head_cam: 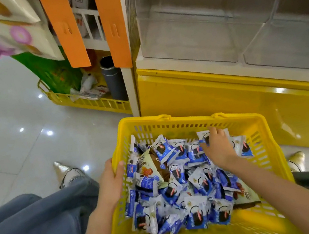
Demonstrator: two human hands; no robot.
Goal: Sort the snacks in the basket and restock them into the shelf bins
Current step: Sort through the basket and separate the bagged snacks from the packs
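I see the basket [174,126] on the floor between the knees, just before the yellow shelf base [197,97]. Its long axis runs left to right, along the base, with the handles folded on the far wall. The left hand [112,183] grips the left rim, thumb inside. The right hand [219,147] lies palm down on the blue packets [175,193] by the far wall; I cannot tell if it pinches one. The clear bins [187,38] sit above the base.
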